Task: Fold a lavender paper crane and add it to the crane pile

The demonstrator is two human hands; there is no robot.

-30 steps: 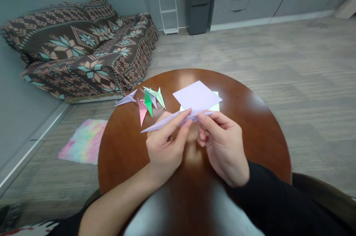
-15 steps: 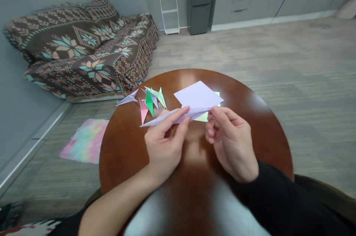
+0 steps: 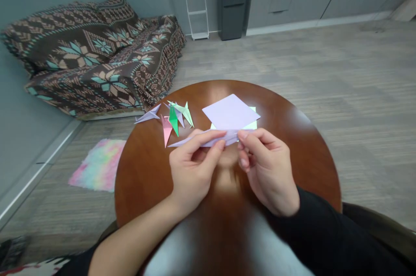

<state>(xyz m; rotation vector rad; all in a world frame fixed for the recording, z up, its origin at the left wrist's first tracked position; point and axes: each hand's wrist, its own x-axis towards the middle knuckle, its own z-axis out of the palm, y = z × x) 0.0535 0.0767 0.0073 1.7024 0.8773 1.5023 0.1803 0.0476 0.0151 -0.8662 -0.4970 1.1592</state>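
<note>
Between my hands, above the table, is a long, narrow piece of folded lavender paper, its pointed end reaching left past my knuckles. My left hand pinches its middle between thumb and fingers. Near its right end, the thumb and forefinger of my right hand are closed on the same paper; the other fingers curl below. Just beyond lies a flat lavender sheet on top of pale green paper, partly covered by the sheet and my hands.
Several folded paper cranes lie at the round brown table's left edge, among them a green one, a pink one and a lavender one. A covered sofa and a fluffy pastel mat are to the left.
My right hand has moved slightly left and down along the folded paper, closer to my left hand. The paper has dropped a little. The cranes and flat sheets stay where they were.
</note>
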